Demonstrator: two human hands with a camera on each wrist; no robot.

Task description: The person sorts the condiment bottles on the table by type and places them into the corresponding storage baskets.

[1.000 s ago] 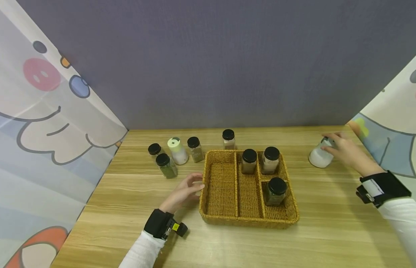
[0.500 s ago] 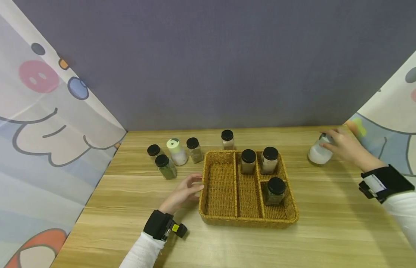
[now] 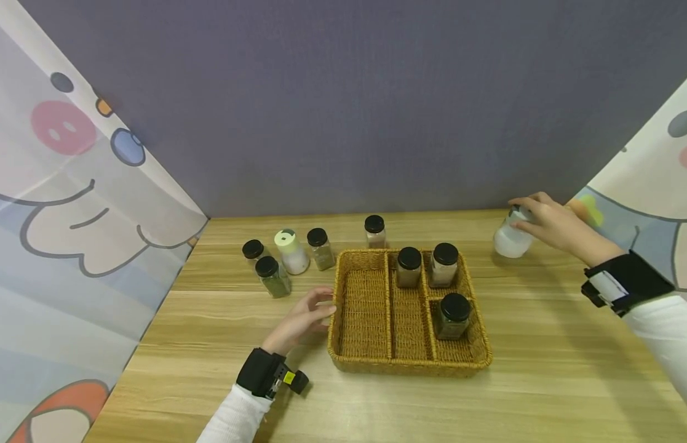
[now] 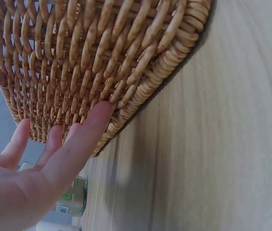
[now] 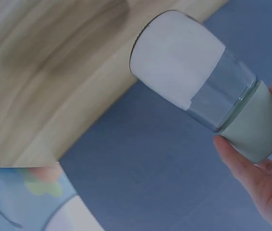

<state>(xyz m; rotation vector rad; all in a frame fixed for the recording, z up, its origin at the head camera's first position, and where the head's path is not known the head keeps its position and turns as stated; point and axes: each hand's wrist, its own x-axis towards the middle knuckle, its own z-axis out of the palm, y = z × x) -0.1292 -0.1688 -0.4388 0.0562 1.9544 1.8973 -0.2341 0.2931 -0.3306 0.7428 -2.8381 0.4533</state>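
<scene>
By its pale green lid, my right hand [image 3: 559, 226] holds a glass shaker jar [image 3: 510, 240] of white contents at the table's back right. The right wrist view shows fingertips and thumb on the lid [image 5: 258, 122], with the jar tilted and its base above the table edge. My left hand [image 3: 297, 321] rests at the left side of a woven divided basket [image 3: 398, 367]. In the left wrist view its extended fingers [image 4: 80, 149] touch the wicker wall [image 4: 78, 53]. Inside the basket, one black-lidded jar [image 3: 408, 271] stands in the middle compartment and two more [image 3: 444, 267] in the right compartments.
Left of the basket stand two black-lidded jars [image 3: 274, 280], a pale-lidded shaker [image 3: 292, 253] and another black-lidded jar [image 3: 321, 251]. One more jar [image 3: 375, 234] is just behind the basket. A grey panel [image 3: 376, 111] rises along the table's back edge.
My right hand has brought the shaker jar up off the table and a little to the left and back. The left hand and the basket have stayed put.
</scene>
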